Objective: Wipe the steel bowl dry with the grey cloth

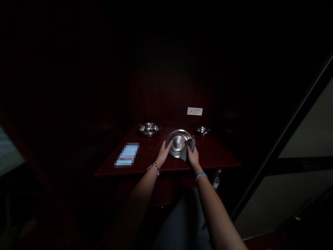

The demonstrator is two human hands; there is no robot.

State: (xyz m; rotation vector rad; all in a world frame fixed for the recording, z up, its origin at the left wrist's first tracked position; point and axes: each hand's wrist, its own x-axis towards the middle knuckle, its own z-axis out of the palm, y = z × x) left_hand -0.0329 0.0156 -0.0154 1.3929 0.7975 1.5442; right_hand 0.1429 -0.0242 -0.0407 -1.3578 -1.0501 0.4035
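"What are we holding in our left grip?"

"We are pinching the near left side of a metal bowl, and our thumb is lying over its rim. The bowl is sitting between our two grips, and we are tilting its hollow side toward ourselves."

"And our right grip?"

"There we are pinching a gray cloth against the bowl's right side. Some of the cloth is reaching inside the rim, and some is hanging down beside our fingers."

"Are we resting the bowl on the tabletop?"

"We are seeing it over the reddish wood, but we cannot tell whether it is touching."

"What else are we seeing around us?"

"A wide metal dish is standing beyond our left grip, off to its left. A smaller shiny dish is resting beyond our right grip, a bit to its right. Left of our left grip, a pale flat thing is lying, too blurred for us to name."

"And farther off?"

"A white wall socket is showing beyond our right grip, and a bottle is standing below it to the right, lower than the tabletop."
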